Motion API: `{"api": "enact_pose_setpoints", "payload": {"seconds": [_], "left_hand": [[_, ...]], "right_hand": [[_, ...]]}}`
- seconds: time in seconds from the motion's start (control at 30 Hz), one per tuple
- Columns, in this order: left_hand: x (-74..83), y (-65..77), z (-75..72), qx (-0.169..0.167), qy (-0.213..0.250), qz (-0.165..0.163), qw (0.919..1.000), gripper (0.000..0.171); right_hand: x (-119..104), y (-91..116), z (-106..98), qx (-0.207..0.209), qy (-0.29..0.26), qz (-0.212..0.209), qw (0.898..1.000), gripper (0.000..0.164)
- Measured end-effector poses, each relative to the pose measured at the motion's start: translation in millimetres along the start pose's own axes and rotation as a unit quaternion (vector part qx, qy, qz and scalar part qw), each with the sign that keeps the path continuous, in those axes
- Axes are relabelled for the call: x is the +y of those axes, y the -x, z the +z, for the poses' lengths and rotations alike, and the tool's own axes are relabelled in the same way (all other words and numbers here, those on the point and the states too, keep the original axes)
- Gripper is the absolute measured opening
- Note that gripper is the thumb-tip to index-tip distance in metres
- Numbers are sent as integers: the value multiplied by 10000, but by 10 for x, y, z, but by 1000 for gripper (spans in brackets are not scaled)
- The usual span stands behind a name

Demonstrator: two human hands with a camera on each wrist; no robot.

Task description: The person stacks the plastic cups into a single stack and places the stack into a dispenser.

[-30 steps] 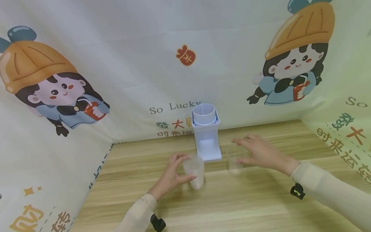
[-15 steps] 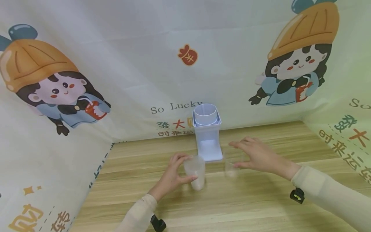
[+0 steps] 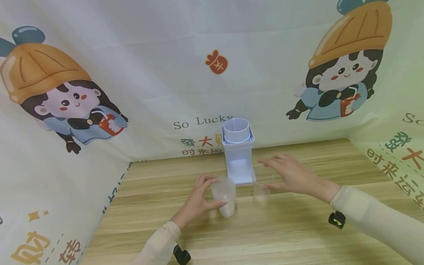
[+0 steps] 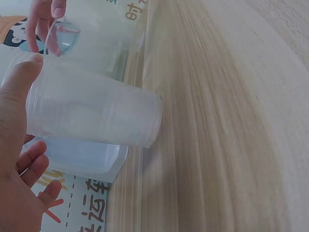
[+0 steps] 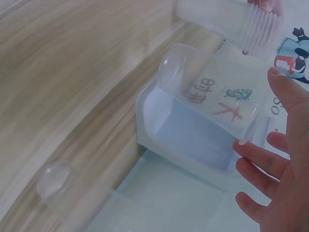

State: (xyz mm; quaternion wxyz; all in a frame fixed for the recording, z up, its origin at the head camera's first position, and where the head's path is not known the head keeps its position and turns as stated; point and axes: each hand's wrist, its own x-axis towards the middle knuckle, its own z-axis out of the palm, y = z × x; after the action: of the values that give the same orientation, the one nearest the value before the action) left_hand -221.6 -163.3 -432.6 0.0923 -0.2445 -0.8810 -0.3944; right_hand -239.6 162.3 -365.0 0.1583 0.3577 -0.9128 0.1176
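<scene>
My left hand (image 3: pixel 198 198) grips a stack of translucent plastic cups (image 3: pixel 224 197) between thumb and fingers, upright at the table. Ribbed, nested rims show on that stack in the right wrist view. To the right, my right hand (image 3: pixel 291 175) holds one clear plastic cup (image 3: pixel 261 193) by its upper part, thumb and fingers on either side. The right wrist view shows this clear cup (image 5: pixel 212 87) in front of a pale plastic stand (image 5: pixel 188 130). That stand (image 3: pixel 239 158), with a round tube at its top, is behind and between both hands.
Another clear cup (image 5: pixel 54 179) shows faintly at the lower left of the right wrist view, beyond the pale stand. The wood-grain table (image 3: pixel 232 235) meets a printed cloth backdrop (image 3: pixel 159 73) at the back and sides.
My right hand has moved left with the clear cup, closer to the stack. The left hand keeps its grip on the stack almost in place. The head view has shifted slightly.
</scene>
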Motion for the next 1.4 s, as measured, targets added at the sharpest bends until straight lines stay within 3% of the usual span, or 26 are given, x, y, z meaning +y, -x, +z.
{"api": "enact_pose_setpoints", "payload": {"seconds": [0.83, 1.1, 1.4], "left_hand": [[25, 10, -9, -53, 27, -109, 9999, 64], [10, 10, -4, -21, 6, -65, 10000, 64], [3, 6, 3, 16, -120, 45, 9999, 64]], "right_hand": [[-195, -312, -314, 112, -130, -269, 9995, 80], [-258, -441, -408, 364, 8, -564, 9977, 78], [-367, -556, -492, 322, -63, -549, 9980, 78]]}}
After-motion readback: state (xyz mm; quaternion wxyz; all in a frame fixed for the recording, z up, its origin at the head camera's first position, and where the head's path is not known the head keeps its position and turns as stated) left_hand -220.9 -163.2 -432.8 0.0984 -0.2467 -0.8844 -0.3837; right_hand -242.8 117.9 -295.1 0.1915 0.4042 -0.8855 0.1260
